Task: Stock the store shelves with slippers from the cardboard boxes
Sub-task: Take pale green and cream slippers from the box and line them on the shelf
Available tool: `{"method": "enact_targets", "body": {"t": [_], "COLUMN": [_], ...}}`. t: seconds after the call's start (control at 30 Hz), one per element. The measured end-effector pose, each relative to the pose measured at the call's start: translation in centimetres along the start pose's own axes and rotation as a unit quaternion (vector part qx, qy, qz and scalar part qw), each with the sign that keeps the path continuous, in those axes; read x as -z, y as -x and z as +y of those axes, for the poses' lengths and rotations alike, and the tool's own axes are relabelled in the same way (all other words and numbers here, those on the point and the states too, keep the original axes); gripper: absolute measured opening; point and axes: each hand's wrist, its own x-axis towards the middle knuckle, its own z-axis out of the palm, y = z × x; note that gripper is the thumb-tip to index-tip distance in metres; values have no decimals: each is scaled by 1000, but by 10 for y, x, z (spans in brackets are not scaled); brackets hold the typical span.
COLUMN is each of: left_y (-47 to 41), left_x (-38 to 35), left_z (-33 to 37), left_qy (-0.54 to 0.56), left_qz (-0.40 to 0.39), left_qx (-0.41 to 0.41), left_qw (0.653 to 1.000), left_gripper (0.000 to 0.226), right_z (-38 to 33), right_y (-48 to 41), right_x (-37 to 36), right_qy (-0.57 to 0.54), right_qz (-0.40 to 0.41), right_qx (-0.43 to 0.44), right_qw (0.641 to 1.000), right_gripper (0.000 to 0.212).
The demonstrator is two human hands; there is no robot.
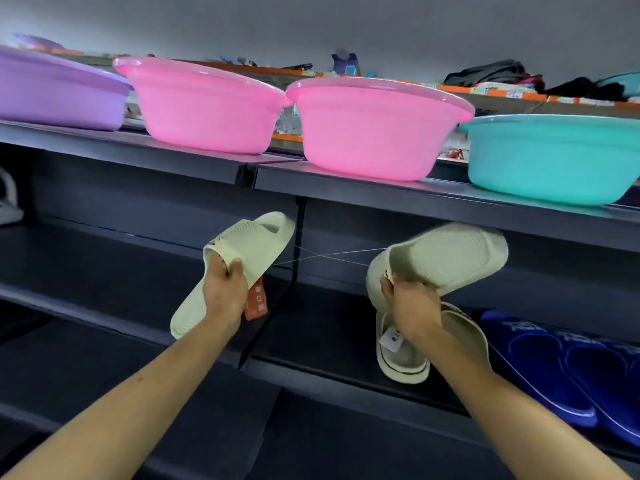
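My left hand [225,292] grips a pale cream slipper [249,251] by its strap, toe pointing up toward the dark shelf [104,258]; a red tag [258,301] hangs below it. My right hand [410,306] grips a second cream slipper [446,258], sole up and blurred. A thin string [329,256] runs taut between the two slippers. Under my right hand, another cream pair with dark trim [405,358] lies on the shelf.
Blue slippers [571,372] lie on the shelf at right. Above, the top shelf [207,164] bears a purple basin [59,91], two pink basins [204,105] and a teal basin [554,157]. A white slipper [8,202] shows at far left.
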Motion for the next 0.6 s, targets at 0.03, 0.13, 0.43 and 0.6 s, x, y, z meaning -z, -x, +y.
{"method": "enact_targets", "body": {"t": [0.03, 0.13, 0.43, 0.6], "left_y": [-4, -10, -9, -11], "left_x": [-3, -12, -52, -65], "left_z": [2, -8, -26, -24], "left_qy": [9, 34, 56, 78], "left_qz": [-3, -25, -93, -139], "left_qx": [-3, 11, 95, 127], "left_qw": [1000, 999, 990, 979], "left_gripper": [28, 37, 15, 62], "right_z": [-1, -10, -86, -117], "right_y": [-10, -31, -63, -57], "right_x": [-5, -18, -54, -67], "right_qy": [-39, -265, -676, -709], "right_qz": [-15, 2, -45, -21], "right_qx": [-28, -134, -393, -469], "right_qw": [999, 955, 622, 525], "right_gripper": [37, 39, 27, 47]}}
